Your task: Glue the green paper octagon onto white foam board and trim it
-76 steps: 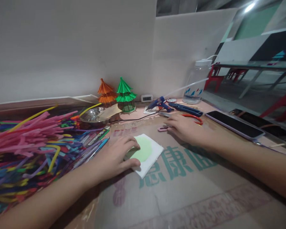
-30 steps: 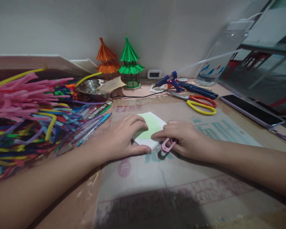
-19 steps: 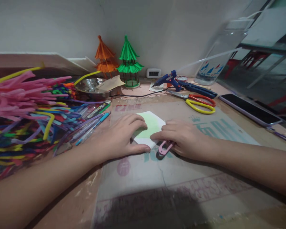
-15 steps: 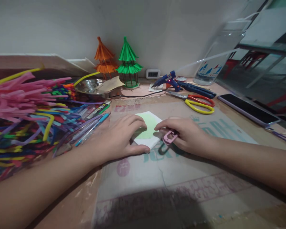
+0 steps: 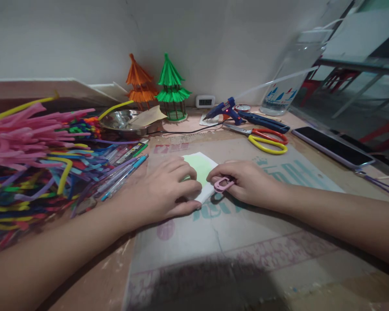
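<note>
A small white board or card [image 5: 208,192] with a pale green piece of paper [image 5: 197,163] on top lies on the cardboard mat in front of me. My left hand [image 5: 171,188] holds it down from the left, fingers curled over its left side and thumb at the near edge. On the right, my right hand [image 5: 243,179] grips a small pink utility knife [image 5: 223,185] with a slotted handle. Its blade is hidden by my fingers. The right fingertips touch or nearly touch the right edge of the board.
Pink and mixed-colour pipe cleaners [image 5: 29,142] heap at left beside pens [image 5: 125,177]. Behind stand a metal bowl [image 5: 116,123], orange [image 5: 139,82] and green [image 5: 171,86] pagoda models, a blue glue gun [image 5: 225,110] and scissors [image 5: 267,144]. A phone [image 5: 332,147] lies at right.
My left hand's index finger has curled down towards the thumb over the board. My right hand, with the pink knife, has shifted slightly left. The whole view has moved slightly.
</note>
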`<action>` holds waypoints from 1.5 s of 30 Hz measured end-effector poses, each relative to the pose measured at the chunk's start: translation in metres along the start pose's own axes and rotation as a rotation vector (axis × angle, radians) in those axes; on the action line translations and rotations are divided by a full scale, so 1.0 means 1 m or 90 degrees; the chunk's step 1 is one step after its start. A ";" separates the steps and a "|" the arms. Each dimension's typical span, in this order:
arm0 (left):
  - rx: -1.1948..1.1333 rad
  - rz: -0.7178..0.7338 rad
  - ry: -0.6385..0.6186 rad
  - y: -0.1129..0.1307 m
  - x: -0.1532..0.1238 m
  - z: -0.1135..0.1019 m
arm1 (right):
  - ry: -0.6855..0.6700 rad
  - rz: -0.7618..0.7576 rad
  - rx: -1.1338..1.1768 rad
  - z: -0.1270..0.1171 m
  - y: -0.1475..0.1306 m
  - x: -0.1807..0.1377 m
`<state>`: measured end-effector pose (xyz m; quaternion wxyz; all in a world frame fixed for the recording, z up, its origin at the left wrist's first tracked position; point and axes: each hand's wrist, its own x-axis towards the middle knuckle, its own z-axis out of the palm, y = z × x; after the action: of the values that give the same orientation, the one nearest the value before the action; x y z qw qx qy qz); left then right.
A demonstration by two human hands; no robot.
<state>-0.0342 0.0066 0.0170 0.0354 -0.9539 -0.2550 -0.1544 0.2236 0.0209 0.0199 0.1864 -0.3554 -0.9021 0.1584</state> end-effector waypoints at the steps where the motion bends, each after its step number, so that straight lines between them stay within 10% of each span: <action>1: 0.004 -0.013 0.007 0.001 -0.001 0.000 | -0.002 0.003 0.000 0.000 0.000 0.000; 13: 0.070 0.100 0.054 0.000 0.000 0.001 | -0.003 0.013 0.003 0.001 0.002 0.001; 26: -0.161 -0.109 0.206 -0.009 -0.007 0.005 | 0.008 0.019 0.041 0.001 0.003 -0.002; 36: -0.104 -0.058 0.215 -0.009 -0.009 0.007 | 0.201 0.138 0.248 -0.001 0.008 0.002; 45: -0.003 -0.026 0.152 -0.001 -0.013 0.000 | 0.179 0.147 0.358 -0.001 0.014 0.008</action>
<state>-0.0451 0.0013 0.0127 0.0605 -0.9234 -0.2676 -0.2684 0.2268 0.0360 0.0167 0.3806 -0.4085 -0.7424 0.3703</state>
